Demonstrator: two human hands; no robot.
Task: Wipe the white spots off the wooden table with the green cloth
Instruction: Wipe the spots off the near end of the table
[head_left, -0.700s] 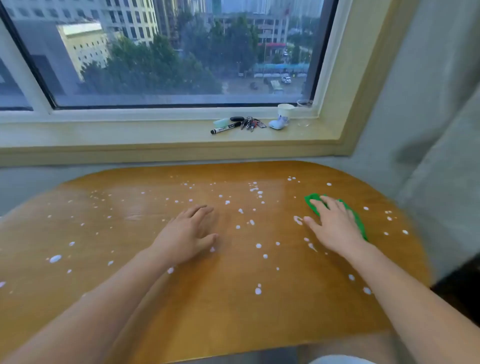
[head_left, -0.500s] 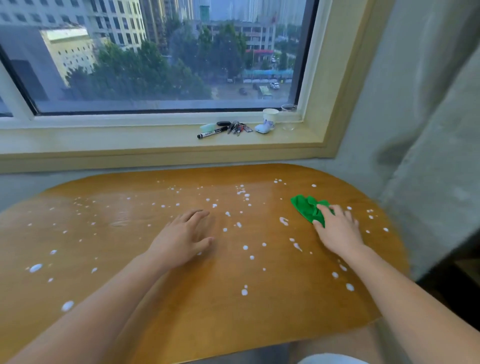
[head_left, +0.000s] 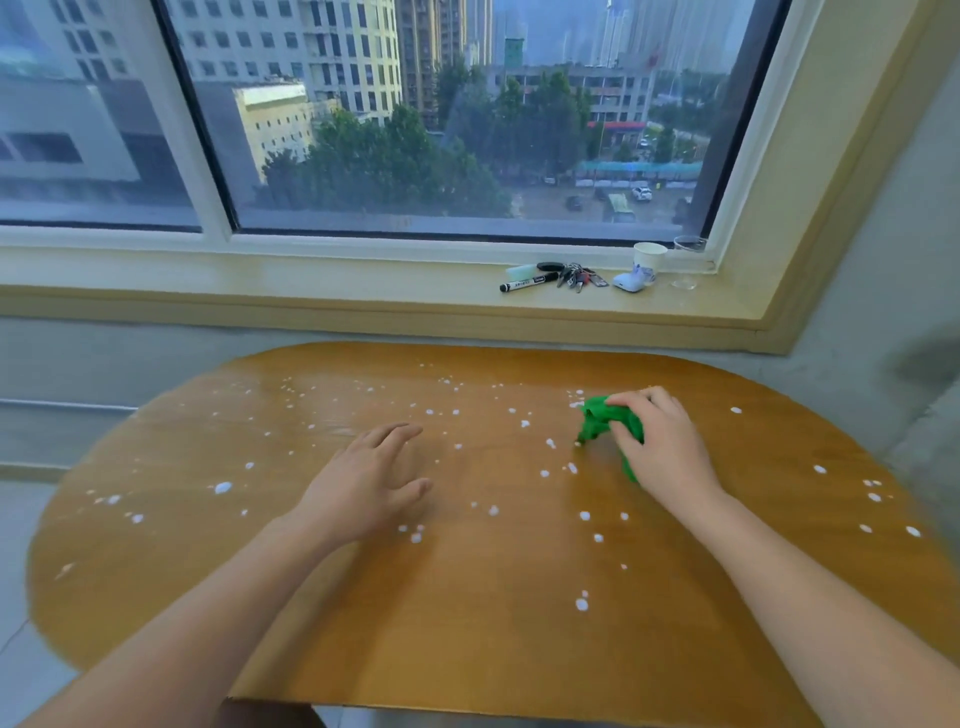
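An oval wooden table (head_left: 467, 623) fills the lower view, sprinkled with several white spots (head_left: 582, 604) across most of its top. My right hand (head_left: 662, 447) is curled around the bunched green cloth (head_left: 597, 422) on the right middle of the table, the cloth sticking out to the left of my fingers and touching the wood. My left hand (head_left: 363, 483) rests flat near the table's middle with fingers spread and nothing in it. Spots lie on both sides of the cloth and close to my left hand.
Behind the table runs a window sill (head_left: 311, 291) with a black marker (head_left: 527, 283), keys (head_left: 576, 275), a white paper cup (head_left: 649, 260) and a clear glass (head_left: 688, 260). A grey curtain (head_left: 914, 260) hangs at the right. The table's near edge is just above my lap.
My right hand went from lying flat on the spread cloth to gathering it into a bunch and gripping it. The camera view shifted leftward; my left hand stayed put.
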